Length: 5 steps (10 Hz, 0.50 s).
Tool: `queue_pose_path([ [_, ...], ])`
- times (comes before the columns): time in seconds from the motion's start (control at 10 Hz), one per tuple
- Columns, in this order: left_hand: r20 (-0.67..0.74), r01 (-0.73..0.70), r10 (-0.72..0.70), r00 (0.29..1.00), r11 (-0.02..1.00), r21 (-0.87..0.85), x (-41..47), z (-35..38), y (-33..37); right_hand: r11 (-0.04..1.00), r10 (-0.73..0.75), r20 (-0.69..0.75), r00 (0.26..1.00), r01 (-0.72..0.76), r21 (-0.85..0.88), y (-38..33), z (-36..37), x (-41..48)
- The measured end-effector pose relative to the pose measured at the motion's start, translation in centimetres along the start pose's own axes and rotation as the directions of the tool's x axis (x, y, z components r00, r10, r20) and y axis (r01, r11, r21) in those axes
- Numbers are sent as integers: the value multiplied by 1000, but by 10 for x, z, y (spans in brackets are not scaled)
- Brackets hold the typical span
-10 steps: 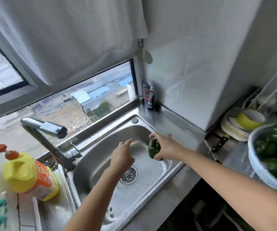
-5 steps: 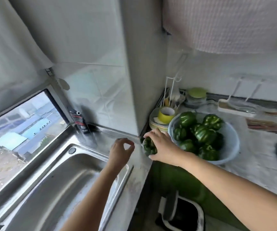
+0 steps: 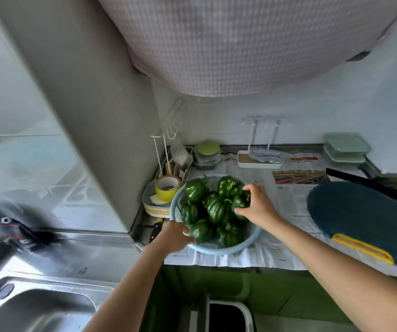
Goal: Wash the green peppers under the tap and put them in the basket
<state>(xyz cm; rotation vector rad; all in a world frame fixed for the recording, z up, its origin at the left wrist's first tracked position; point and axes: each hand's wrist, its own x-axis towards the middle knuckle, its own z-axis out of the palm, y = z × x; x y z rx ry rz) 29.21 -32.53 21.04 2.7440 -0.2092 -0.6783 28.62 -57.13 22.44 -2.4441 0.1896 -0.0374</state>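
A light blue basket (image 3: 226, 248) stands on the newspaper-covered counter, filled with several green peppers (image 3: 216, 209). My right hand (image 3: 257, 207) is over the basket's right side, its fingers curled round one green pepper (image 3: 240, 202) at the top of the pile. My left hand (image 3: 177, 237) grips the basket's near left rim, thumb inside. The steel sink (image 3: 37, 305) lies at the lower left; the tap is out of view.
A stack of plates (image 3: 155, 208) with a yellow tape roll (image 3: 167, 188) sits left of the basket, against a wire rack. A dark blue round board (image 3: 365, 221) lies to the right, containers along the back wall. A bin (image 3: 228, 317) stands below the counter.
The view swung right from the sink to the counter. My right hand carried the pepper from above the sink into the basket. My left hand moved over and took hold of the basket's rim.
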Motion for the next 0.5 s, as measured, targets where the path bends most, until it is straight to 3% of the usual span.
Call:
queue_pose_path([
  [0.2,130,-24,-11,991,966,259,9,-2,8,1000,14,64,998,-12,-22,26,15,-3],
  [0.3,123,-24,-18,992,940,339,12,5,7,1000,22,75,997,-22,0,28,18,-6],
  [0.4,47,-27,8,999,905,425,14,9,8,1000,22,119,993,-20,-17,27,13,-8],
  [0.5,-39,-17,33,999,932,362,15,4,7,999,48,138,989,-46,-18,25,8,-11],
])
